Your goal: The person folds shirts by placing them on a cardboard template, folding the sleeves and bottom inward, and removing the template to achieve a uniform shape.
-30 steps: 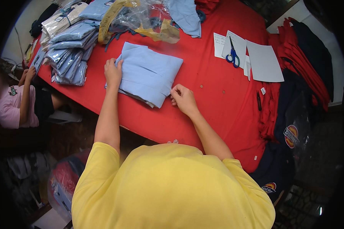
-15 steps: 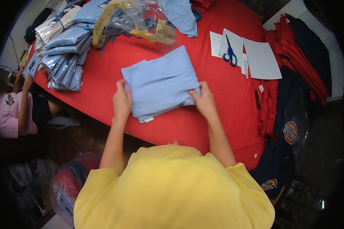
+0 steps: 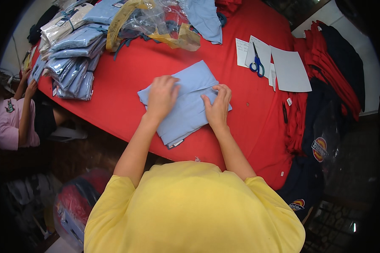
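Note:
A folded light blue garment (image 3: 185, 111) lies on the red table (image 3: 126, 84) in front of me. My left hand (image 3: 161, 96) rests palm down on its upper left part, fingers spread toward a fold. My right hand (image 3: 217, 105) presses on the garment's right side, fingertips pinching a fold of cloth near the middle. Both hands sit on top of the garment, a small gap between them.
Bagged light blue garments (image 3: 74, 50) are stacked at the far left. Crumpled clear plastic bags (image 3: 156, 21) lie at the back. Blue scissors (image 3: 256, 63) lie on white paper sheets (image 3: 289, 69). Red and dark garments (image 3: 325, 84) pile up on the right. A seated person (image 3: 17, 118) is at the left.
The garment was turned and laid down flat. My hands moved from gripping its two side edges to pressing on its top, closer together.

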`<state>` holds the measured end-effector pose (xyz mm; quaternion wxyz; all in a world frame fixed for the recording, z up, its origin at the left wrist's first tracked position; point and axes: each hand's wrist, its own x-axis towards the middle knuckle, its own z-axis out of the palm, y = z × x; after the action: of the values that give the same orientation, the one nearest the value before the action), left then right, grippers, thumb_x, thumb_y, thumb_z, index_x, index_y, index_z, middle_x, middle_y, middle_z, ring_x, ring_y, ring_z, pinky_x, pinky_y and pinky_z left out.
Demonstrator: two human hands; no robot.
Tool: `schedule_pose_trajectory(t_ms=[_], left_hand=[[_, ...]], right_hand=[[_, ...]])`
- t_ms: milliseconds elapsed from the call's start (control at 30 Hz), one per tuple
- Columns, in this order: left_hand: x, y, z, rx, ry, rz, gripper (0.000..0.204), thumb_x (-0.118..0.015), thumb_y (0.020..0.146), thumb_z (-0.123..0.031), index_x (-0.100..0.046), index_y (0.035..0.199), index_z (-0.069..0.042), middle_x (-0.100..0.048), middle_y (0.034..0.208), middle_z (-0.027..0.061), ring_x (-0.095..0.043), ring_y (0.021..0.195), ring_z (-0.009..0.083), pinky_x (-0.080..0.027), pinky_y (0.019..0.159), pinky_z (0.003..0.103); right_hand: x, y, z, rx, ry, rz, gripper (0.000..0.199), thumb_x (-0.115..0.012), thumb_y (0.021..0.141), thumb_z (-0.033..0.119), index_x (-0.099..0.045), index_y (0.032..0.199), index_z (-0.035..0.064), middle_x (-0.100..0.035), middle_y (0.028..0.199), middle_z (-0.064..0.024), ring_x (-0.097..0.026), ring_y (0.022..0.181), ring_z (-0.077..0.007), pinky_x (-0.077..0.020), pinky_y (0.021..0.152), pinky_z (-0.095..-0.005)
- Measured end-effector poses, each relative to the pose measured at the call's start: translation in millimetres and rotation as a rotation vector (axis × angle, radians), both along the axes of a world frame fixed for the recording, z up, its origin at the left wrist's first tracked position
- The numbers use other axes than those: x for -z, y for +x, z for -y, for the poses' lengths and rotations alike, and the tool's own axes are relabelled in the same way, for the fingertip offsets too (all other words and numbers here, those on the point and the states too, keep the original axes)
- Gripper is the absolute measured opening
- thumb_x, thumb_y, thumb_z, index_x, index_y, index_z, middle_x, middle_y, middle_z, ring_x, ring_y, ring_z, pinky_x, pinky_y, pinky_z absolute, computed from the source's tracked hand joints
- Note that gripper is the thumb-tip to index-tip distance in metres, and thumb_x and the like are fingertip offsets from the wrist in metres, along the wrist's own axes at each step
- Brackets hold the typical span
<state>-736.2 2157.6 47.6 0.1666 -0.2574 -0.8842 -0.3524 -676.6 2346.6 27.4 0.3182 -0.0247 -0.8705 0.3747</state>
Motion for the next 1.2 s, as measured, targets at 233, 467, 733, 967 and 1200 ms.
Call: schedule_pose_trajectory(t_ms=[233,467,733,967,1200], left_hand=[[-2,-42,-100,0.468,-0.208,0.093,0.030,-0.065,0.084,-0.027,-0.066,0.107,-0.007,-0.063,0.110,0.0121,-0.056,0.106,0.0321,-0.046,0.088,0.042],[-25,-96,-137,0.559,-0.636,0.357,0.027,-0.069,0.079,-0.025,-0.068,0.101,-0.010,-0.066,0.106,0.0134,-0.063,0.096,0.0358,-0.050,0.083,0.042],[-45,-103,-123,0.527,-0.947,0.292,0.028,-0.058,0.082,-0.018,-0.067,0.108,-0.016,-0.059,0.122,0.0109,-0.053,0.116,0.0332,-0.043,0.095,0.047],[-18,-93,11,0.057,-0.297,0.186,0.029,-0.060,0.084,-0.024,-0.065,0.107,-0.007,-0.058,0.115,0.0172,-0.055,0.109,0.0359,-0.046,0.091,0.043],[-14,16,82,-0.161,-0.326,0.480,0.045,-0.068,0.083,-0.032,-0.060,0.112,0.001,-0.062,0.107,0.0214,-0.060,0.101,0.0379,-0.048,0.086,0.044]], right_hand=[[16,15,6,0.049,0.417,-0.001,0.027,-0.075,0.076,0.020,-0.057,0.090,0.0050,-0.051,0.107,-0.0144,-0.045,0.110,-0.0345,-0.0369,0.093,-0.0447],[22,16,11,0.031,0.415,-0.034,0.026,-0.076,0.073,0.021,-0.059,0.090,0.0105,-0.053,0.113,-0.0108,-0.047,0.109,-0.0331,-0.0370,0.093,-0.0478],[16,19,8,-0.030,0.503,0.015,0.029,-0.072,0.075,0.027,-0.063,0.100,0.0133,-0.047,0.136,-0.0122,-0.038,0.129,-0.0368,-0.0248,0.107,-0.0585],[-18,25,26,-0.037,0.522,0.302,0.056,-0.068,0.079,0.039,-0.056,0.126,0.0126,-0.037,0.147,-0.0128,-0.023,0.140,-0.0384,-0.0114,0.107,-0.0690],[2,-23,26,-0.283,0.725,0.200,0.064,-0.059,0.083,0.053,-0.051,0.135,0.0158,-0.035,0.149,-0.0129,-0.019,0.141,-0.0393,-0.0104,0.107,-0.0692]])
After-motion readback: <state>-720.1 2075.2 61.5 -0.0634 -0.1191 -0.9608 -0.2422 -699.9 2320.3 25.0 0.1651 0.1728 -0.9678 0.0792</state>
